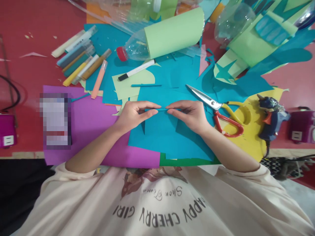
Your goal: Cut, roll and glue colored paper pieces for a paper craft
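My left hand (134, 115) and my right hand (190, 114) meet over a teal paper sheet (162, 137). Both pinch the rolled far edge of that sheet (162, 109), fingers pressed together on the thin teal roll. The sheet lies over a purple sheet (93, 131) and a green one (187, 161). Another thin teal paper roll (146, 85) lies just beyond my hands.
Red and yellow scissors (221, 113) lie right of my right hand, with a blue glue gun (270, 119) on yellow paper. Several glue sticks (81, 62), a black-capped marker (136, 70) and a plastic bottle wrapped in light green paper (169, 34) lie farther back. Paper scraps cover the red table (24, 65).
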Available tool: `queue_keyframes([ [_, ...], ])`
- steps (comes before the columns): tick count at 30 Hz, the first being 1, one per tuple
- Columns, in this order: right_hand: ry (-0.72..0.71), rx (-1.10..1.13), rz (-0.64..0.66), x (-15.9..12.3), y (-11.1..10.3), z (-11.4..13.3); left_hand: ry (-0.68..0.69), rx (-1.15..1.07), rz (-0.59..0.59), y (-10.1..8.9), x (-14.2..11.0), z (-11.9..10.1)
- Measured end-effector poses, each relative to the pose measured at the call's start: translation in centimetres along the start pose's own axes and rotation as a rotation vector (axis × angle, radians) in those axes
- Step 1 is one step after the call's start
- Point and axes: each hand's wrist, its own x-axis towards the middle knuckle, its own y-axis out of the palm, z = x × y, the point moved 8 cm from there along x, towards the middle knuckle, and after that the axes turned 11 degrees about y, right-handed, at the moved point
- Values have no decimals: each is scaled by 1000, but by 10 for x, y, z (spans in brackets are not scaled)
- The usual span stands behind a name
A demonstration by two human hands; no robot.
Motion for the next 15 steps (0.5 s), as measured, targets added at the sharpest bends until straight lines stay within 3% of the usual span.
queue_keyframes([
  [15,21,-22,-4,1,-1,0,42,95,-17,-5,0,0],
])
